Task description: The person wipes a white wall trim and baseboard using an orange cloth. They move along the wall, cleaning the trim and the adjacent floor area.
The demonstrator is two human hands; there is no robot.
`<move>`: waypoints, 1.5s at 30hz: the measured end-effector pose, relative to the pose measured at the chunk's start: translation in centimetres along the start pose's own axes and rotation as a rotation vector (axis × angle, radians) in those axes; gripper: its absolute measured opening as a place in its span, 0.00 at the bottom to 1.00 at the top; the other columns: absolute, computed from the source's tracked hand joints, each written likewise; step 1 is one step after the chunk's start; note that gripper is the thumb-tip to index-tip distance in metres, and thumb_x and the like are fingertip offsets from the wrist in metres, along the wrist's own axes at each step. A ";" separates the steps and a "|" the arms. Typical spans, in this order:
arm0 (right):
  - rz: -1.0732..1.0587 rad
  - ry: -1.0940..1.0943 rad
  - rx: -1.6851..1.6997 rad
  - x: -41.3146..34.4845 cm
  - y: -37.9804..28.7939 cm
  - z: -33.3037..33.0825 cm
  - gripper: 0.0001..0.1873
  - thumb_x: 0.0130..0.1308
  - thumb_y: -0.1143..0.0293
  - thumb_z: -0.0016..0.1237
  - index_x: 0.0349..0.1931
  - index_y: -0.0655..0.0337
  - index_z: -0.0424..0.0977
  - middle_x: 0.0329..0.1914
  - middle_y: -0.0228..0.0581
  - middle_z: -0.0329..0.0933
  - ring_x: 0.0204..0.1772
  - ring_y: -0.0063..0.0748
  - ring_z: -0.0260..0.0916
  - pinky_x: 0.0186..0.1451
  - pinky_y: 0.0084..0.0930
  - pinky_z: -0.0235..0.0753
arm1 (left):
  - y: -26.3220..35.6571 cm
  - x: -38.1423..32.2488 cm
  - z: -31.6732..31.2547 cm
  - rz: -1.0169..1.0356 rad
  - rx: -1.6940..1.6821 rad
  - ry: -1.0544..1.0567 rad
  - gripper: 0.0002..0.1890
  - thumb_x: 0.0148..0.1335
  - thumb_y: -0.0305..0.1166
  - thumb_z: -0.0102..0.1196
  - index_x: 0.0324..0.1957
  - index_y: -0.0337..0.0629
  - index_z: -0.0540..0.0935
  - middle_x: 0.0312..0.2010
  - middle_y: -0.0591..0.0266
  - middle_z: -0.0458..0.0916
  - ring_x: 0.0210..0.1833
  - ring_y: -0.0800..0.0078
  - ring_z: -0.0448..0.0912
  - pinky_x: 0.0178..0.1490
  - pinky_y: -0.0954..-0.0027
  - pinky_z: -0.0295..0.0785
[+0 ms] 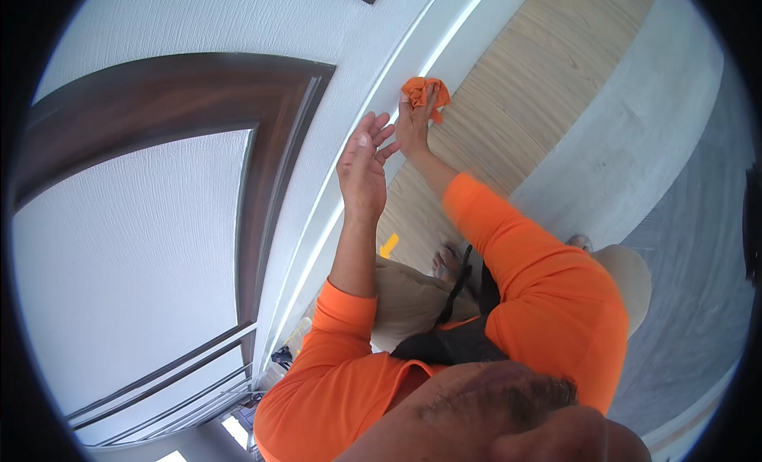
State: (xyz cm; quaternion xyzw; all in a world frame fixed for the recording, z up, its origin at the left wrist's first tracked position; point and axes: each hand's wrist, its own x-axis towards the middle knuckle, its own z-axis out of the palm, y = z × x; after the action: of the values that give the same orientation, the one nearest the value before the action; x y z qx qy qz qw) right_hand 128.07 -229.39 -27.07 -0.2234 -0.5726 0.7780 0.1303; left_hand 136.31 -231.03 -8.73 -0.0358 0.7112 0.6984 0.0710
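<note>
My right hand (pixel 415 119) presses a crumpled orange cloth (pixel 424 93) onto the white skirting strip at the foot of the wall, near the wood-look floor. Its fingers lie over the cloth, and the thumb is at the cloth's left side. My left hand (pixel 364 170) is just left of it, over the white ledge, palm turned up towards the camera and fingers loosely spread, holding nothing. Whether it touches the wall cannot be told. Both forearms come out of orange sleeves.
On the left is a white textured wall (pixel 155 247) with dark brown wooden moulding (pixel 292 99). Wood-grain flooring (pixel 512 99) borders a pale grey band (pixel 601 128) and darker grey floor (pixel 684 242). A small yellow object (pixel 389 246) is beside my knee. Dark items lie near the wall's far end.
</note>
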 end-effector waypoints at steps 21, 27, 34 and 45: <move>-0.023 0.275 0.002 6.9 4.6 -1.7 0.41 0.78 0.45 0.31 0.75 0.75 0.46 0.81 0.63 0.40 0.83 0.56 0.38 0.82 0.43 0.39 | -2.2 1.4 -2.3 0.278 1.394 0.030 0.35 0.59 0.48 0.66 0.63 0.36 0.76 0.70 0.42 0.65 0.63 0.49 0.76 0.54 0.58 0.79; -0.369 0.396 -0.057 20.5 -2.8 -7.3 0.42 0.77 0.41 0.29 0.72 0.74 0.51 0.76 0.64 0.51 0.79 0.58 0.47 0.79 0.44 0.49 | -2.6 0.4 -4.4 0.306 1.548 0.043 0.36 0.59 0.49 0.65 0.64 0.37 0.75 0.71 0.46 0.65 0.57 0.49 0.81 0.55 0.59 0.80; 0.089 0.347 -0.092 7.9 5.0 -1.6 0.40 0.78 0.40 0.29 0.75 0.65 0.50 0.81 0.58 0.42 0.84 0.53 0.34 0.80 0.48 0.42 | -1.0 0.0 -2.8 0.023 1.447 0.037 0.38 0.58 0.53 0.64 0.65 0.40 0.75 0.72 0.41 0.61 0.57 0.49 0.81 0.57 0.56 0.79; -0.285 0.350 -0.077 14.9 3.4 -4.3 0.37 0.79 0.44 0.25 0.67 0.74 0.60 0.71 0.64 0.61 0.74 0.59 0.57 0.75 0.45 0.55 | 0.1 -3.7 -5.5 -0.048 1.429 -0.030 0.40 0.58 0.57 0.64 0.67 0.44 0.73 0.69 0.43 0.67 0.54 0.54 0.82 0.54 0.58 0.79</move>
State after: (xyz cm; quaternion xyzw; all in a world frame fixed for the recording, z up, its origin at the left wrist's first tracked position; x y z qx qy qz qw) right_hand 117.47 -220.05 -34.27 -0.2767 -0.5961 0.6788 0.3275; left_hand 139.69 -236.72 -7.94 0.0133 0.9929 0.0601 0.1020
